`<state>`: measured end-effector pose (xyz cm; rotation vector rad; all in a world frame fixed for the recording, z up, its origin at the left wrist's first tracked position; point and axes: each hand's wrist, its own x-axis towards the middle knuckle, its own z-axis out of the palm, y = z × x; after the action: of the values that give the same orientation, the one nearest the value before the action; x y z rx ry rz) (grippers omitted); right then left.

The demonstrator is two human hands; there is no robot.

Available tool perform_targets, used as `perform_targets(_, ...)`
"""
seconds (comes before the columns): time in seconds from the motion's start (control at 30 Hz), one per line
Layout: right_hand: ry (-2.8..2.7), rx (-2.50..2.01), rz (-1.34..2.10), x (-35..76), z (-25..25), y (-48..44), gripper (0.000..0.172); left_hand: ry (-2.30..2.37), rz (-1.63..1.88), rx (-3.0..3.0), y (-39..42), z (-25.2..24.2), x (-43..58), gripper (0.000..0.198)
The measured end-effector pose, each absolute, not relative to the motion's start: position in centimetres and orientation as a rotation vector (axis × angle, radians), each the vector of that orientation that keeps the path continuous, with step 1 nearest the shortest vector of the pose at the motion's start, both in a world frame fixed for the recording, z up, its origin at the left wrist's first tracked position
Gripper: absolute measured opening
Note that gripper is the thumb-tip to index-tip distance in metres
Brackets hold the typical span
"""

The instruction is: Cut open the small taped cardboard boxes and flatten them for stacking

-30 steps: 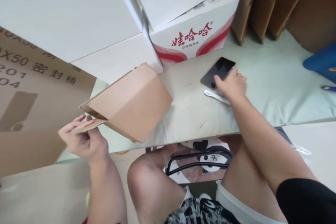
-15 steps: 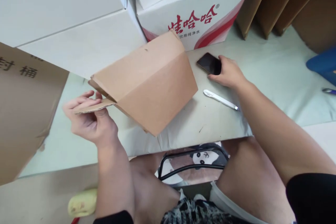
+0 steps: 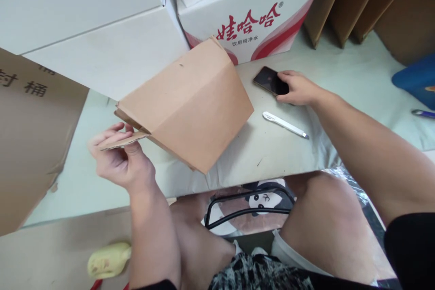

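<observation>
My left hand [image 3: 120, 156] pinches a flap of a brown cardboard box [image 3: 200, 113], thumb below and fingers on top. The box is tilted on the cloth-covered table, its flap end toward that hand; its inside is mostly hidden. Over to the right, my right hand [image 3: 299, 88] grips the near end of a dark-screened smartphone [image 3: 271, 81], thumb and fingers on its opposite edges. The phone appears to rest on the cloth, screen up. A slim white utility knife [image 3: 285, 125] lies just below it, touched by neither hand.
Behind stand white cartons [image 3: 102, 50] and a white-and-red printed carton [image 3: 251, 22]. Folded brown cardboard [image 3: 343, 4] leans at the back right. A large brown carton [image 3: 37, 136] is at left, a blue object [image 3: 416, 82] and a pen [image 3: 423, 113] at right. The table's front edge runs above my knees.
The view has shifted slightly. My right hand has moved a little along the smartphone's end, and the phone is barely turned. My left hand keeps its pinch on the box flap.
</observation>
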<state>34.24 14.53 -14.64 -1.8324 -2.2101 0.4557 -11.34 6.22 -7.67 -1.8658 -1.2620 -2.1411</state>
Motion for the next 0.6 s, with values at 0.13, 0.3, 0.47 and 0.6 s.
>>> perform_targets(0.13, -2.262, -1.824, 0.471, 34.6, -14.7, 14.8, 0.08, -1.244, -2.138, -1.865, 6.0, -7.4, -11.0, 0.033)
perform_targets(0.3, -2.284, -1.769, 0.489, 35.3, -14.8, 16.5, 0.09, -1.29, -2.154, -1.802, 6.3, -7.4, -11.1, 0.041)
perform_targets(0.47, -2.136, -1.861, 0.524, 35.1, -12.7, 17.5, 0.098, -1.287, -2.212, -1.803, 6.9, -7.2, -11.0, 0.041)
perform_targets(0.6, -1.983, -1.857, 0.419, 33.5, -10.9, 14.9, 0.09, -1.237, -2.372, -1.835, 6.9, -7.1, -10.8, 0.038)
